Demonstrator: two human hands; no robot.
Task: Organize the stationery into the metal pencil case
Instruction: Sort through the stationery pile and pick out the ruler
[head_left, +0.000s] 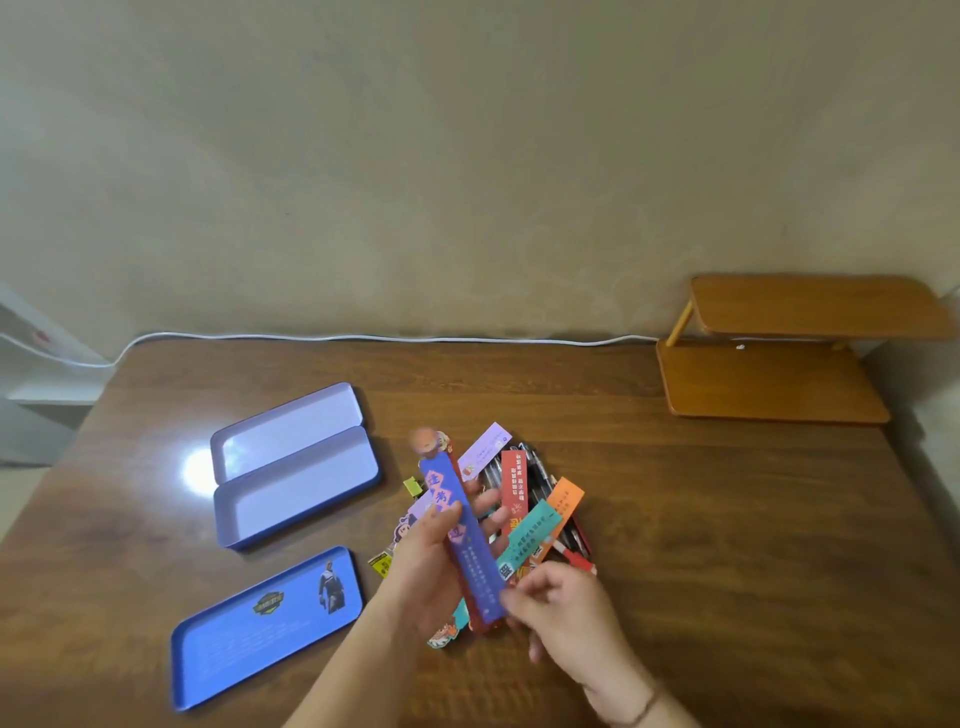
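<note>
While the open metal pencil case lies empty at the table's left, long axis running up-right, the left hand grips a fan of bookmarks — the blue bookmark pointing away, slightly left — and the right hand pinches its near end.
</note>
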